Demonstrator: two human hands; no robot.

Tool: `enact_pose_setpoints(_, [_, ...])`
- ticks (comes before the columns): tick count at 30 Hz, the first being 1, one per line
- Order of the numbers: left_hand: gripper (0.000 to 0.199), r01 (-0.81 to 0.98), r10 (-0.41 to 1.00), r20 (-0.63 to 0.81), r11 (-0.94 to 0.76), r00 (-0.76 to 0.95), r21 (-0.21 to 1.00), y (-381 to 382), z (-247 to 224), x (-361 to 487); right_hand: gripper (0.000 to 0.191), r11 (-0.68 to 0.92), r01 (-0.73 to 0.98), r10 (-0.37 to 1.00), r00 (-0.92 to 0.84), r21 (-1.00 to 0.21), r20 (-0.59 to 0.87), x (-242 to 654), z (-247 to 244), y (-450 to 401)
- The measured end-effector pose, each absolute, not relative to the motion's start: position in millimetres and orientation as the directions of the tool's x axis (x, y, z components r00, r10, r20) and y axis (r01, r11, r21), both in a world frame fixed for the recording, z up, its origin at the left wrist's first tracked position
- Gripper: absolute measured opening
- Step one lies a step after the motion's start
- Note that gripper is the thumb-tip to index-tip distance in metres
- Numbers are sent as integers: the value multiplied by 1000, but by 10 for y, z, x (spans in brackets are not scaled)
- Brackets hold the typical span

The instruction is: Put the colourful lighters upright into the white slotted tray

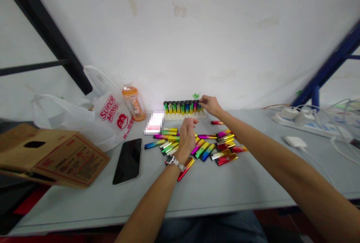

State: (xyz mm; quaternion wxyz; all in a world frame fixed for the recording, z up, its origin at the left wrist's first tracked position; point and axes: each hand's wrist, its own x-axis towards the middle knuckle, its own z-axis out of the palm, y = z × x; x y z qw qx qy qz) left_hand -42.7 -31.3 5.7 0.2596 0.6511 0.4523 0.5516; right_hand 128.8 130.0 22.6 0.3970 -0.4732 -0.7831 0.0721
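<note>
Shiny multicoloured lighters (182, 107) with black tops stand upright in a row in a white rack (185, 116) by the wall. At the row's right end, my right hand (209, 105) pinches a lighter (200, 107) by its black top; the fingers partly cover it. My left hand (187, 137), with a metal watch on its wrist, is over the loose lighters (208, 152) in front of the rack. Its fingers are loosely curved, and nothing shows between them. Several loose lighters lie on both sides of it, and the hand hides some.
A black-screened phone (128, 161) lies left of the lighters. Beyond it are a cardboard box (70, 160), a white plastic bag (104, 123) and an orange bottle (134, 102). A pixelated white patch covers something beside the rack. On the right are a power strip (306, 122) and a charger (294, 141) with cables.
</note>
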Motion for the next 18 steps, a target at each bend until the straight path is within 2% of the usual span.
enact_pose_setpoints(6, [38, 323, 880, 474, -440, -28, 838, -318, 66, -428, 23, 500, 794, 790, -254, -346, 558, 1269, 272, 1215])
enact_pose_setpoints(13, [42, 315, 876, 481, -448, -32, 837, -287, 53, -419, 45, 386, 903, 846, -265, -188, 463, 1226, 319, 890])
enact_pose_setpoints(16, [46, 294, 884, 465, -433, -45, 852, -262, 34, -412, 51, 400, 899, 851, -292, -177, 437, 1259, 317, 690])
enact_pose_setpoints(18, [46, 288, 889, 454, -421, -58, 860, -260, 38, -409, 45, 441, 876, 860, -351, -193, 370, 1300, 310, 521])
